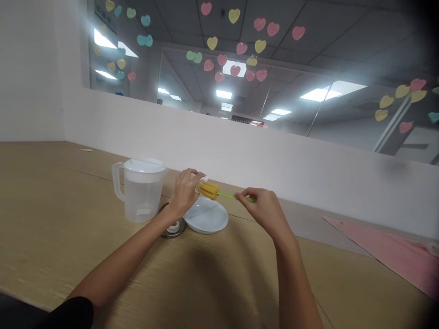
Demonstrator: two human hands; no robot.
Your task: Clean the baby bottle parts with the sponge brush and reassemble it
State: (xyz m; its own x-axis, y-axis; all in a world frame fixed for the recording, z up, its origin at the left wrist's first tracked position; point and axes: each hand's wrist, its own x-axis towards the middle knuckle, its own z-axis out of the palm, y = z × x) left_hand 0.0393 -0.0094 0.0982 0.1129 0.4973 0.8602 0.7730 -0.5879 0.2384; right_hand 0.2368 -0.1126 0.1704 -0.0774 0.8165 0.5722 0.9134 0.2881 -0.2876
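Observation:
My left hand (185, 192) is closed round a small clear cup (200, 182), held tipped on its side above a white plate (206, 215). My right hand (262, 206) pinches the green handle of a sponge brush (210, 190). The brush's yellow sponge head sits at the cup's mouth, partly inside it. A clear plastic jug (141, 188) with a white lid stands just left of my left hand, holding water.
A round metal fitting (172, 228) is set in the wooden table (68, 219) under my left wrist. A pink sheet (394, 253) lies at the right. A low white partition (274, 169) runs behind the table.

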